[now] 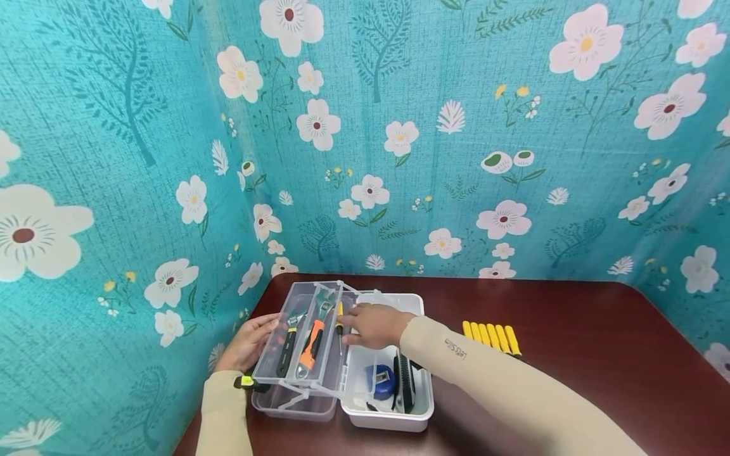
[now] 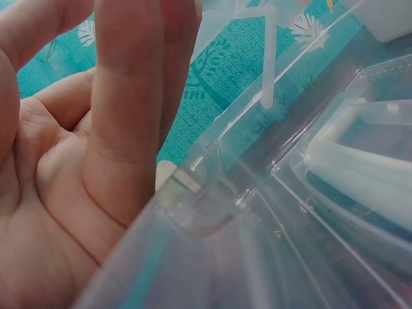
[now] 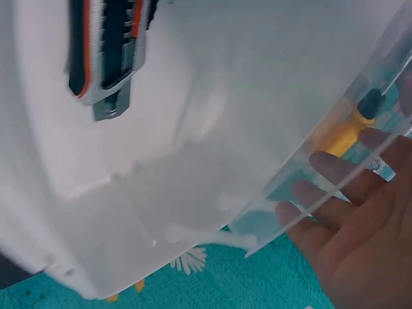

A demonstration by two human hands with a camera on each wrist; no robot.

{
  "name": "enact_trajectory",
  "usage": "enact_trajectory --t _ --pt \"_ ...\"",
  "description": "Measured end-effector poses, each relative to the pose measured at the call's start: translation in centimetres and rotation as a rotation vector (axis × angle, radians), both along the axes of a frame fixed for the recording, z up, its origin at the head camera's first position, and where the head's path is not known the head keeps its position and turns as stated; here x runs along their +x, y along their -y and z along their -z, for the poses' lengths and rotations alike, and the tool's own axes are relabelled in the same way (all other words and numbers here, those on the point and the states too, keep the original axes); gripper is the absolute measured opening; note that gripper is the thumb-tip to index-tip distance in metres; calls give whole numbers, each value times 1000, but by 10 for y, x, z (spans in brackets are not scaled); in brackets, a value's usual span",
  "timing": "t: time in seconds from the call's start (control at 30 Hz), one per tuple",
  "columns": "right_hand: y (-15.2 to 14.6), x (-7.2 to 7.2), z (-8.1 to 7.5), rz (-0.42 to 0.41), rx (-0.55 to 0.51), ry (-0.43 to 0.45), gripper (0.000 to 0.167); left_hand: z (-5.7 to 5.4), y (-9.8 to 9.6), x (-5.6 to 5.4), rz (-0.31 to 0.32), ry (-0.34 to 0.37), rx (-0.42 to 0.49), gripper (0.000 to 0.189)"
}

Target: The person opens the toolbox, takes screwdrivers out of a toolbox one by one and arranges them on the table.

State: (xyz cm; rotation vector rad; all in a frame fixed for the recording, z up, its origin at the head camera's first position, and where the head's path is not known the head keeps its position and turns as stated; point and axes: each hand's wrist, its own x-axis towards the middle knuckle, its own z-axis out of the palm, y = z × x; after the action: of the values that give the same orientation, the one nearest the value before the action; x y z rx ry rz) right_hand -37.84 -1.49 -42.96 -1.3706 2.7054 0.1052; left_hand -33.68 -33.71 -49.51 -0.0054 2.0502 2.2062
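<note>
A toolbox stands unfolded, with a white base (image 1: 356,415) and a clear raised tray (image 1: 268,354) at its left. In the tray lie a black-handled adjustable wrench (image 1: 287,351), another adjustable wrench (image 1: 325,303), an orange-and-black tool (image 1: 310,348) and a yellow-handled screwdriver (image 3: 340,138). My left hand (image 1: 253,342) is against the tray's left side, fingers nearly straight in the left wrist view. My right hand (image 1: 376,325) reaches over the tray's right wall; its fingertips (image 3: 329,166), seen through the clear plastic, are close beside the screwdriver handle.
The white base holds a blue tape measure (image 1: 383,381) and a box cutter (image 3: 112,48). Several yellow-handled tools (image 1: 492,335) lie in a row on the dark red table (image 1: 576,354), partly behind the right sleeve. A floral teal curtain (image 1: 433,158) hangs behind and at the left.
</note>
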Motion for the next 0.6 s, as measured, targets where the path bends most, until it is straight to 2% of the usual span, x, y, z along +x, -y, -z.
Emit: enact_trajectory --t 0.1,0.27,0.47,0.6 --pt "-6 2 -2 23 -45 -31 55 1 -2 0 -7 -9 2 44" --pt "4 2 -2 88 -108 -86 50 0 1 0 3 -9 1 44" --pt "18 3 11 126 25 -67 55 4 0 3 14 12 9 48" --pt "18 6 9 139 38 -64 58 -2 -2 2 19 9 6 51"
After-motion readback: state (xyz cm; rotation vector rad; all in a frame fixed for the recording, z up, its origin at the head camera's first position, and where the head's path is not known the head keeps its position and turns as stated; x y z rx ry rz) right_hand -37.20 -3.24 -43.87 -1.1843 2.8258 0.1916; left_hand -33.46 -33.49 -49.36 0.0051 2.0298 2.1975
